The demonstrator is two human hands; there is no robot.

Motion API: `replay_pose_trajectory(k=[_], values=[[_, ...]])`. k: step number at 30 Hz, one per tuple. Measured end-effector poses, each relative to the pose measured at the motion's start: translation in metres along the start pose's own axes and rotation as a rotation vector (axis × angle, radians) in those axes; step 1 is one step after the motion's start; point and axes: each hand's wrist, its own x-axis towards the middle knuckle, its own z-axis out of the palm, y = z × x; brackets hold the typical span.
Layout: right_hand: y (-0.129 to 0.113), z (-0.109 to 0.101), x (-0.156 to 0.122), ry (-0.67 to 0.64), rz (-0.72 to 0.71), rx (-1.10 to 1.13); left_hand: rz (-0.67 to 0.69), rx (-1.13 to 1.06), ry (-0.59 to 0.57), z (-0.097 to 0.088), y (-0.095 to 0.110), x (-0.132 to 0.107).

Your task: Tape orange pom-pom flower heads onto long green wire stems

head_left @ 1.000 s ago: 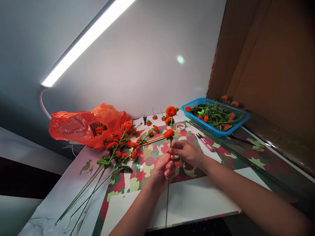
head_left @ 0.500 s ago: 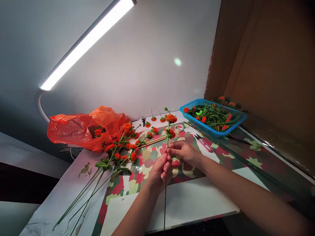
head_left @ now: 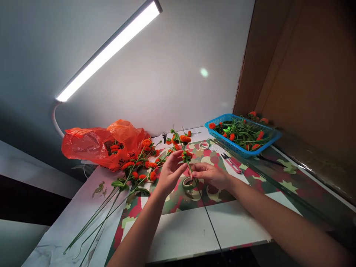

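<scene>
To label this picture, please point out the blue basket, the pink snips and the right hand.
Blue basket [head_left: 232, 145], head view: near wall.
Pink snips [head_left: 236, 167], head view: handle.
Right hand [head_left: 210, 174], head view: middle.

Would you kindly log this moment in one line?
right hand: pinching tilted flower stem | left hand: open beside lower bloom | green roll: below fingertips | pink snips: lying unheld

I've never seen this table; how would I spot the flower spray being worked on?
Start at the blue basket, back right, then go left and nearer the camera to the right hand. It holds a green-stemmed, orange-headed flower spray, the left hand close by. Similar flowers rest on the table or in the basket; this one alone is held up.
</scene>
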Motion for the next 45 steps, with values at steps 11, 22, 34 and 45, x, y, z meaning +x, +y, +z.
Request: replay_pose_trajectory(k=[11,22,34,45], values=[[0.005,-0.001,0.003,0.010,-0.024,0.135,-0.077,-0.065,-0.005,-0.005,-0.002,0.012],[0.006,0.005,0.001,0.065,-0.013,0.153,0.279,0.670,0.077,0.000,0.029,0.000],[0.011,0.000,0.003,0.043,0.003,0.126,0.296,0.784,0.003,0.000,0.031,0.006],[0.011,0.006,0.005,0.102,-0.042,0.145,-0.126,0.119,0.272,0.016,0.006,-0.018]])
